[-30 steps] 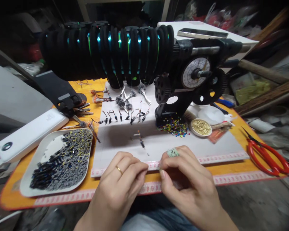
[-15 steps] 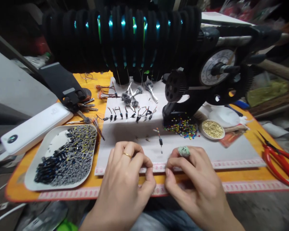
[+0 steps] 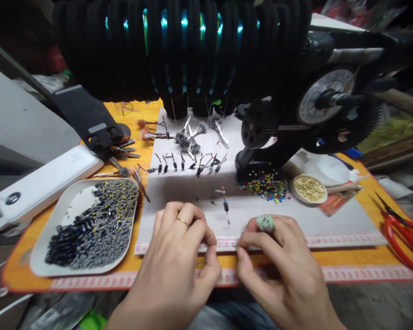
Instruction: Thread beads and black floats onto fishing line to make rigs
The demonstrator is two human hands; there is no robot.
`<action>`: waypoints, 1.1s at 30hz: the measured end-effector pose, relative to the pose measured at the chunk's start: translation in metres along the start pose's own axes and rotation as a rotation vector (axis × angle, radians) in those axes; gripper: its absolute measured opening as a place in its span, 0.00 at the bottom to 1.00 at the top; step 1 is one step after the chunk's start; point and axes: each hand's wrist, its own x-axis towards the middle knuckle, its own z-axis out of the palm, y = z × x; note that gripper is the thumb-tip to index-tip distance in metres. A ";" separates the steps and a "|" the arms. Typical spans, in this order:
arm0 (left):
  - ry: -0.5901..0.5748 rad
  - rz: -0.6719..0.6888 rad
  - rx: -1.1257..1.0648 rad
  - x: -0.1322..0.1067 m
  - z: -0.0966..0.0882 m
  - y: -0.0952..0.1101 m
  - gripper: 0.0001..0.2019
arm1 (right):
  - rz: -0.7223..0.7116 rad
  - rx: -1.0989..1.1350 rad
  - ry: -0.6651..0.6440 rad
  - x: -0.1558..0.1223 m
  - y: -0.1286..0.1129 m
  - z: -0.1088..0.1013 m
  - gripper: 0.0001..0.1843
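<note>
Fine thread, barely visible, being pinched between left hand and right hand, fingertips nearly meeting, hovering over white board beside bead tray.

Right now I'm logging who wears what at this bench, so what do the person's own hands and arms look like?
Both hands are bare, no gloves, and no sleeves show on the forearms. The left hand wears a thin gold band on one finger. The right hand wears a chunky pale green mottled ring. No watch or bracelet is visible.
</note>
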 end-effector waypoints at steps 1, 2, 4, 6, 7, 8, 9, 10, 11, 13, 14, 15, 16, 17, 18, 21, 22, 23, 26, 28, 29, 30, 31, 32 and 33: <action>0.012 0.006 0.000 -0.001 0.001 0.000 0.08 | -0.001 -0.002 -0.002 0.000 0.000 0.000 0.10; 0.023 0.011 0.000 -0.001 0.002 -0.001 0.08 | 0.000 -0.002 -0.004 0.000 0.000 -0.001 0.10; 0.039 0.019 0.003 -0.002 0.004 -0.002 0.08 | 0.009 0.004 0.006 0.000 0.000 -0.002 0.09; 0.045 0.030 0.010 -0.002 0.004 -0.003 0.09 | 0.016 0.004 0.025 -0.001 0.001 -0.004 0.09; 0.045 0.035 0.014 -0.003 0.005 -0.004 0.09 | 0.018 0.001 0.027 -0.002 0.002 -0.005 0.09; 0.045 0.041 0.019 -0.003 0.005 -0.004 0.10 | 0.020 -0.004 0.025 -0.003 0.004 -0.006 0.09; 0.041 0.048 0.024 -0.002 0.005 -0.005 0.10 | 0.021 -0.008 0.021 -0.003 0.006 -0.007 0.10; 0.040 0.052 0.031 -0.002 0.005 -0.006 0.10 | 0.021 -0.011 0.018 -0.004 0.007 -0.008 0.10; 0.039 0.056 0.037 -0.003 0.005 -0.006 0.10 | 0.026 -0.012 0.015 -0.005 0.009 -0.010 0.10; 0.035 0.066 0.046 -0.003 0.005 -0.007 0.10 | 0.033 -0.010 0.020 -0.006 0.011 -0.011 0.10; 0.034 0.067 0.049 -0.003 0.005 -0.007 0.09 | 0.036 -0.007 0.022 -0.006 0.012 -0.012 0.11; 0.036 0.064 0.051 -0.003 0.005 -0.007 0.09 | 0.039 -0.001 0.016 -0.006 0.012 -0.012 0.11; 0.043 0.061 0.051 -0.003 0.006 -0.007 0.09 | 0.044 0.006 0.014 -0.006 0.011 -0.012 0.10; 0.046 0.060 0.051 -0.003 0.006 -0.007 0.09 | 0.051 0.013 0.016 -0.006 0.011 -0.013 0.10; 0.053 0.056 0.053 -0.003 0.006 -0.007 0.09 | 0.058 0.021 0.023 -0.006 0.010 -0.013 0.10; 0.041 0.074 0.064 -0.004 0.005 -0.009 0.09 | 0.074 0.033 0.043 -0.005 0.008 -0.012 0.09; 0.031 0.081 0.070 -0.004 0.005 -0.009 0.09 | 0.076 0.033 0.046 -0.005 0.008 -0.012 0.09; 0.023 0.085 0.073 -0.004 0.004 -0.010 0.09 | 0.074 0.033 0.046 -0.005 0.008 -0.012 0.09; 0.019 0.078 0.068 -0.004 0.004 -0.010 0.09 | 0.073 0.028 0.047 -0.006 0.009 -0.012 0.09; 0.035 0.050 0.060 -0.002 0.005 -0.008 0.08 | 0.061 0.022 0.037 -0.006 0.010 -0.012 0.09; 0.037 0.040 0.059 -0.002 0.004 -0.007 0.08 | 0.054 0.018 0.032 -0.006 0.011 -0.012 0.10; 0.034 0.032 0.060 -0.001 0.004 -0.006 0.08 | 0.045 0.013 0.027 -0.007 0.011 -0.012 0.10; 0.023 0.032 0.061 -0.001 0.004 -0.006 0.08 | 0.039 0.008 0.025 -0.007 0.012 -0.012 0.10; 0.011 0.033 0.060 -0.001 0.004 -0.005 0.08 | 0.038 0.004 0.024 -0.007 0.012 -0.012 0.10; 0.005 0.028 0.058 -0.001 0.003 -0.004 0.08 | 0.040 0.000 0.027 -0.007 0.012 -0.012 0.10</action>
